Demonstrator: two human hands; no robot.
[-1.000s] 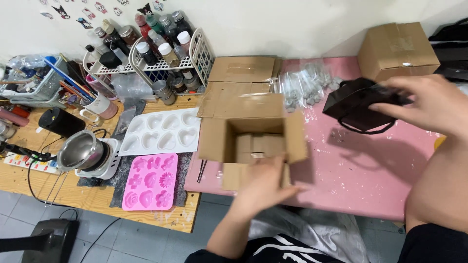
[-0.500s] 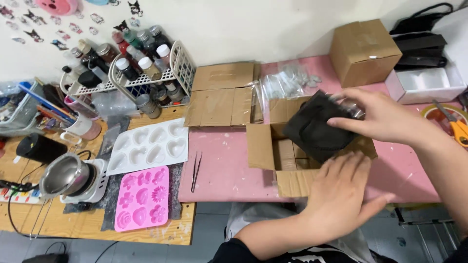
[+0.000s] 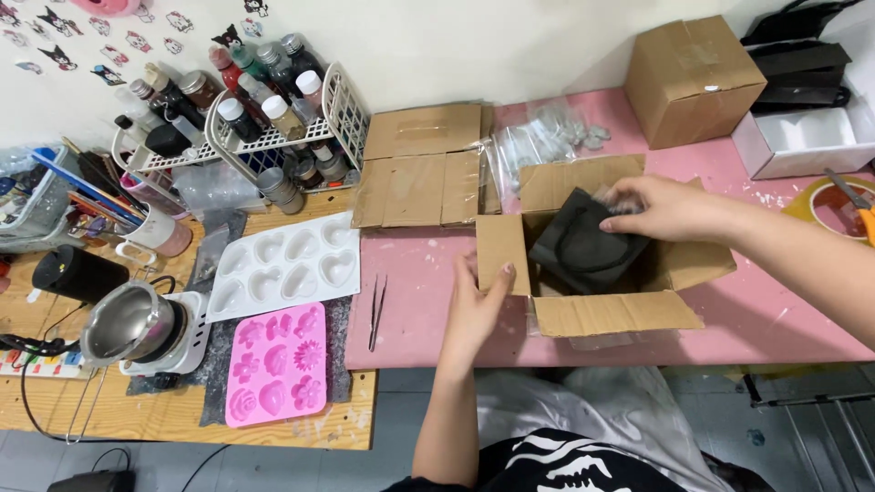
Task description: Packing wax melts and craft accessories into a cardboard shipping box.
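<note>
1 open cardboard box (image 3: 629, 314) is steadied at its left flap by the left hand (image 3: 476, 305), fingers loosely spread. 1 black bag (image 3: 583, 246) is lowered inside, tilted, pinched at its upper right corner by the nearer right hand (image 3: 661, 208).

Black bag (image 3: 583, 244) in brown cardboard box (image 3: 611, 314), pink table (image 3: 428, 301), pink mould (image 3: 276, 363) w/ flower shapes.
</note>
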